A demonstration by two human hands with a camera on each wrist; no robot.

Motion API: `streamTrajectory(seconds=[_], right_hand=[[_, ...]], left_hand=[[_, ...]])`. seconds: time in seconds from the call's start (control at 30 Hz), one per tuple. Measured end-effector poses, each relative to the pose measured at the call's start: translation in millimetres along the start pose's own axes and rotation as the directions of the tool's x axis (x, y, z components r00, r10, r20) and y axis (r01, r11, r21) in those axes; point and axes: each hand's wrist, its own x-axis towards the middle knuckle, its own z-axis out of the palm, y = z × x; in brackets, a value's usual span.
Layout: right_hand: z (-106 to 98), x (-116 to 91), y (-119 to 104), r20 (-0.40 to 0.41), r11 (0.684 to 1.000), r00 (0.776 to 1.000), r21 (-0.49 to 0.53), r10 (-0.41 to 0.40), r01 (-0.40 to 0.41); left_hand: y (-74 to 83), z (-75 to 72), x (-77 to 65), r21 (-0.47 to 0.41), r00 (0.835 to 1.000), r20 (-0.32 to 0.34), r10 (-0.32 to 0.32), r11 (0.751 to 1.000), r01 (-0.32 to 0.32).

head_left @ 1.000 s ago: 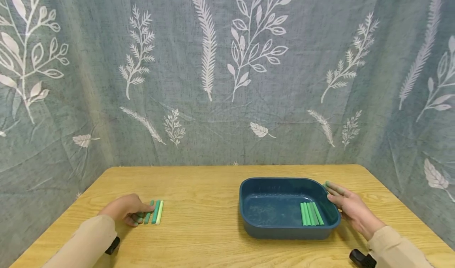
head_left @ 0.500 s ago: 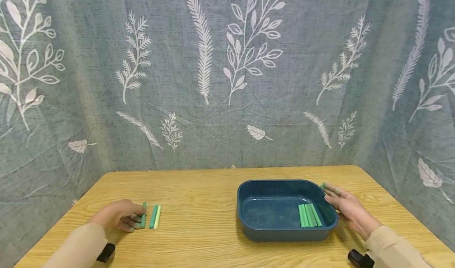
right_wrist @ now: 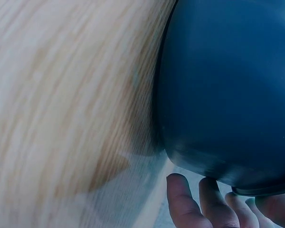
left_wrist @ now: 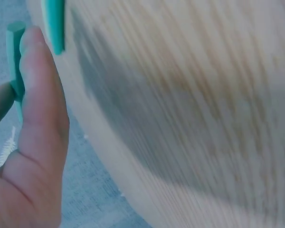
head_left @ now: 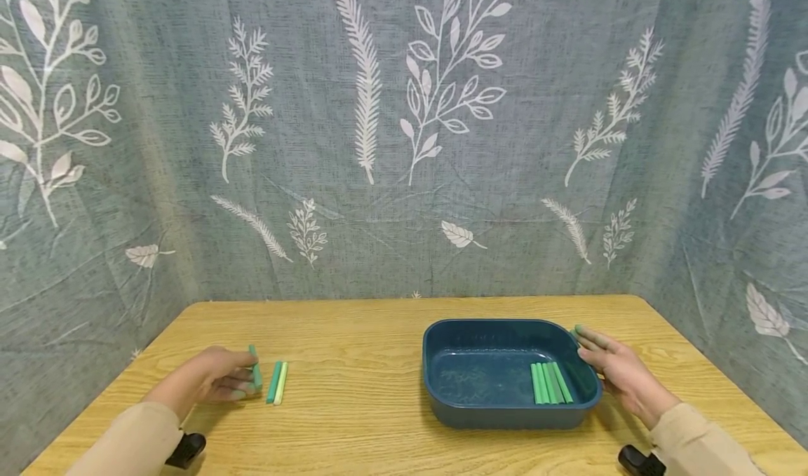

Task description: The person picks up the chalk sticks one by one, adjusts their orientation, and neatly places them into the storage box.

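Note:
My left hand [head_left: 227,374] pinches a green chalk stick [head_left: 255,367] between thumb and fingers, lifted and tilted over the left side of the table. In the left wrist view this chalk stick [left_wrist: 14,57] stands out past the fingertips. Just right of the hand, a teal chalk stick [head_left: 274,383] and a pale yellow-green chalk stick [head_left: 281,383] lie side by side on the wood. My right hand [head_left: 621,374] rests against the right end of a dark blue tub [head_left: 480,381], fingers mostly extended. Several green chalk sticks [head_left: 551,383] lie in a row at the tub's right end.
The wooden table [head_left: 353,364] runs back to a patterned grey-green cloth [head_left: 391,252], which also hangs at both sides. A black wrist strap piece [head_left: 186,450] shows below the left hand. Green smudges colour some fingertips.
My left hand has drawn left with the green chalk stick and lifted it off the table, apart from the other two. The right hand stays at the tub.

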Motion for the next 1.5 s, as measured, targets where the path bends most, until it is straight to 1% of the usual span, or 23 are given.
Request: streamTrajectory(seconds=[0.13,0.23,0.33,0.5,0.77,1.0,1.23,1.5], right_hand=[[-0.3,0.3,0.9,-0.006,1.000,1.000,0.000,0.006,-0.006],[-0.2,0.6,1.1,-0.010,1.000,1.000,-0.003,0.007,-0.007],[0.0,0.7,1.4,-0.012,1.000,1.000,-0.012,-0.001,0.001],[-0.4,0.5,1.5,-0.011,1.000,1.000,-0.013,-0.006,0.006],[1.0,0.2,0.5,-0.005,1.000,1.000,-0.012,-0.009,0.009],[-0.2,-0.2,0.5,-0.008,1.000,1.000,-0.012,-0.012,0.012],[-0.5,-0.9,-0.1,-0.006,1.000,1.000,-0.009,-0.008,0.008],[-1.1,-0.9,0.2,0.004,1.000,1.000,-0.005,-0.006,0.006]], left_hand=[[2.4,2.8,0.5,-0.057,0.999,0.052,0.013,0.998,-0.010],[3.6,5.8,-0.1,-0.125,0.995,0.096,0.016,0.992,-0.004],[5.1,9.2,-0.5,-0.161,0.991,0.133,0.028,0.987,-0.006],[8.3,15.6,-1.6,-0.180,0.981,0.183,0.059,0.983,-0.026],[18.2,27.6,-5.6,-0.165,0.966,0.240,0.092,0.985,-0.053],[26.7,42.3,-6.1,-0.188,0.965,0.248,0.091,0.981,-0.045],[35.0,52.6,-8.2,-0.183,0.953,0.276,0.125,0.980,-0.075],[43.1,65.8,-11.6,-0.158,0.960,0.252,0.124,0.984,-0.086]])
